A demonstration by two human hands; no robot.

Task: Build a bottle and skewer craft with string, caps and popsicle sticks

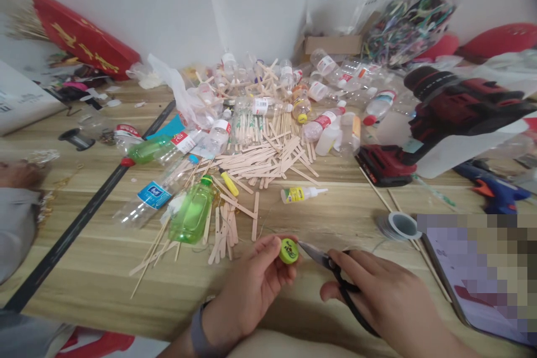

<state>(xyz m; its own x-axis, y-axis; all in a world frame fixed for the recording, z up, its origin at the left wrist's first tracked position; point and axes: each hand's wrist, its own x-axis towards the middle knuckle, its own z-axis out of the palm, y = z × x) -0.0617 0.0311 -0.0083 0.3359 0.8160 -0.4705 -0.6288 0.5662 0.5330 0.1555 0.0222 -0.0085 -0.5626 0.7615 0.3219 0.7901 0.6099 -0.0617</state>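
Note:
Between the thumb and fingers of my left hand (pixel 258 279) is a small yellow-green bottle cap (pixel 289 250) with dark print on its top. My right hand (pixel 381 291) grips a pair of scissors (pixel 318 254) by its black handles. The blade tips point left and lie right at the cap's edge; whether they touch it I cannot tell. Just beyond the hands lies a small glue bottle (pixel 300 194) with a yellow label and white nozzle. A spool of thin grey wire (pixel 398 227) stands past my right hand.
Wooden craft sticks (pixel 268 162) and plastic bottles (pixel 327 123) are heaped at the back. A green bottle (pixel 192 210) lies left of centre, near a black strip (pixel 96 207). On the right are a power drill (pixel 444 117), a glue gun (pixel 495 184) and a tablet (pixel 457 285). Another person's hand (pixel 17 174) rests far left.

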